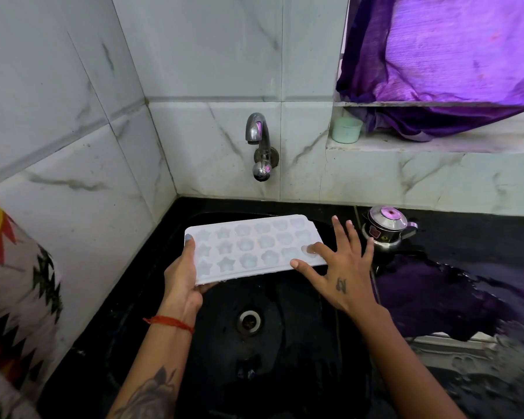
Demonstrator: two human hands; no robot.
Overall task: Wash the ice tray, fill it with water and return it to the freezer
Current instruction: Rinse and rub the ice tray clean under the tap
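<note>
Ice tray (pixel 251 247) held level over the sink (pixel 285 358) | left hand (pixel 182 279) grips its end | right hand (pixel 336 267) spread flat, fingertips pressing a cell | tap (pixel 259 137) dry: rub every cell, rinse centred underneath.

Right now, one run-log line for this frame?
left hand: grips white plastic ice tray | right hand: fingertips on tray | over black sink | chrome tap: off

Your left hand (pixel 183 276) curled with thumb on top, gripping, your right hand (pixel 336 267) spread flat, fingers straight, both forearms reaching forward
</note>
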